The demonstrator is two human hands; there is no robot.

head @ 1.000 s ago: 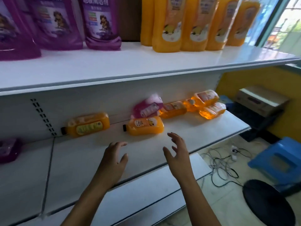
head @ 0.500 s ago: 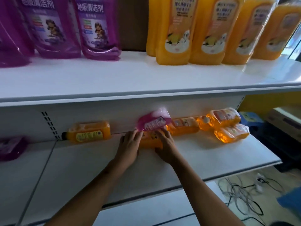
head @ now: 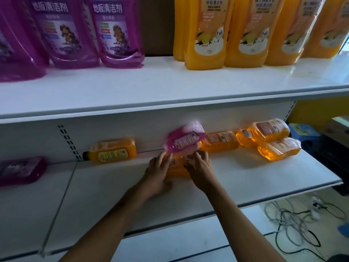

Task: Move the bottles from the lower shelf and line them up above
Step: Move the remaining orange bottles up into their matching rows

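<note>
Between both hands, on the lower shelf near its back wall, lies an orange bottle on its side, mostly hidden by the fingers. The left hand curls round its left end and the right hand grips its right end from above. Just behind it, at 12 o'clock, a pink bottle leans tilted against the back wall, touching the fingertips. At 9 o'clock another orange bottle with a yellow label lies flat, cap pointing left, and farther that way a purple bottle lies blurred. At 2 o'clock three more orange bottles lie in a loose heap. On the upper shelf stand purple pouches at 11 o'clock and tall orange pouches at 1 o'clock.
</note>
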